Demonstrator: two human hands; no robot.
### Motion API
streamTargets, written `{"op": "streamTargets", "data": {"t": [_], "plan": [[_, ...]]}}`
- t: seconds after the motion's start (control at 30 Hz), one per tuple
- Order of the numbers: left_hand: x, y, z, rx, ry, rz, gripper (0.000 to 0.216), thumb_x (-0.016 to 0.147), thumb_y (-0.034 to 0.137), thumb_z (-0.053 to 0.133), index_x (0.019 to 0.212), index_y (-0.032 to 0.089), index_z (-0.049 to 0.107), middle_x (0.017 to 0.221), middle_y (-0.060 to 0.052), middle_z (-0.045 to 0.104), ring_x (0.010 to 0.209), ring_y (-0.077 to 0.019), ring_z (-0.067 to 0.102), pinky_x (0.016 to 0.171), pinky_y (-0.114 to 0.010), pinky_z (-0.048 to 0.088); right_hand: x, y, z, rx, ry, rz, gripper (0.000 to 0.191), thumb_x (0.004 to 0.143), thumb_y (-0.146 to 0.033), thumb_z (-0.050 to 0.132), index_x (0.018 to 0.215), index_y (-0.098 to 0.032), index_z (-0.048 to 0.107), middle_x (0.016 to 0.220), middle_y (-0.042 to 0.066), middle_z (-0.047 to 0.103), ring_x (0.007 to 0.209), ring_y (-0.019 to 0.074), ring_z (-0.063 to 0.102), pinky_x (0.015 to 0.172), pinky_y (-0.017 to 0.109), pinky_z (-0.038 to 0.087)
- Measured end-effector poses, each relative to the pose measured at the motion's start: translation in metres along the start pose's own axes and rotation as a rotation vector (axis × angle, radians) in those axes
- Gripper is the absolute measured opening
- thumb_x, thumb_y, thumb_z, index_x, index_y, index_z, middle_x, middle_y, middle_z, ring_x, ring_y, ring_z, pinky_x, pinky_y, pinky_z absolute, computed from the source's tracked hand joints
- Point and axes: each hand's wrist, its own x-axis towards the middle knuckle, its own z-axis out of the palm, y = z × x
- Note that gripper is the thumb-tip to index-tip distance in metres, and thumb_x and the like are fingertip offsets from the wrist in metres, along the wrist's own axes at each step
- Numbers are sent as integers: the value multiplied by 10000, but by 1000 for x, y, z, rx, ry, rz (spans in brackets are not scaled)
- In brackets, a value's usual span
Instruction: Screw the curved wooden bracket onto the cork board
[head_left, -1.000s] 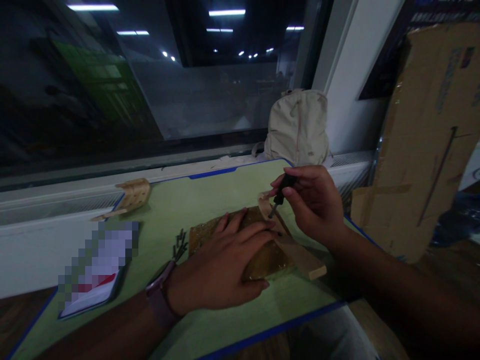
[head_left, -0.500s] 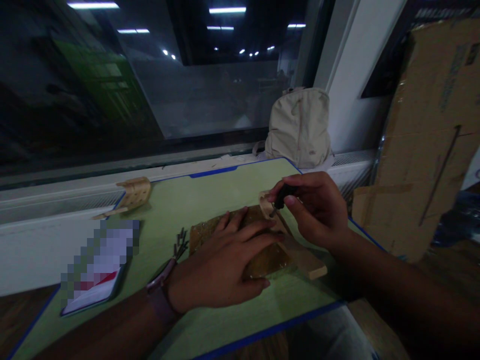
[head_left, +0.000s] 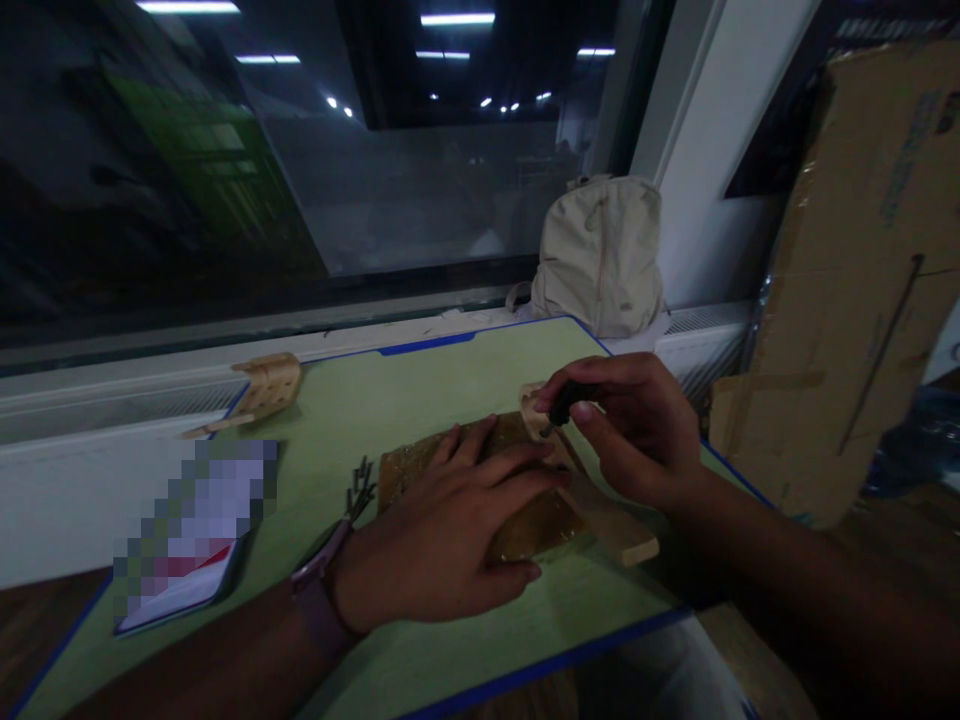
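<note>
- Black-handled screwdriver (head_left: 570,400) pinched in right hand (head_left: 630,430), tip at a wooden piece (head_left: 534,412)
- Left hand (head_left: 442,540), apart, pressing flat on an amber sheet (head_left: 532,530)
- Cardboard box (head_left: 847,300): printing too blurred to read

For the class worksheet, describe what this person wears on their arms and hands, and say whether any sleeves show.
The left hand has a broad, dull mauve wrist strap at its wrist. The right hand shows nothing worn. Neither hand wears a glove. The left forearm and right forearm are bare, with no sleeves in view.
</note>
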Motion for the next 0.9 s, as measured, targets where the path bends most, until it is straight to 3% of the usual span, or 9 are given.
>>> {"op": "streamTargets", "data": {"t": [0.27,0.73,0.9], "plan": [[0,1,-1,-1,-4,-6,740,843,351,815,1511,309,500,1597,-29,505,1453,-404,391,1241,-665,254,6,6,-4,35,-12,118,271,1043,-268,623,1303,-342,644,1144,39,749,956,179,777,854,358,667],[0,2,0,0,-31,-28,740,857,388,800,1526,321,491,1629,-19,478,1489,-434,350,1241,-704,219,7,9,-4,-154,63,-4,334,932,-232,768,1237,-352,697,1002,17,700,880,184,686,711,318,612],[0,2,-1,3,-16,-18,725,855,367,797,1517,300,509,1614,-28,491,1489,-420,349,1246,-677,235,6,5,-1,-59,54,38,266,1042,-288,621,1295,-337,686,1164,48,744,980,190,752,864,374,652]]}}
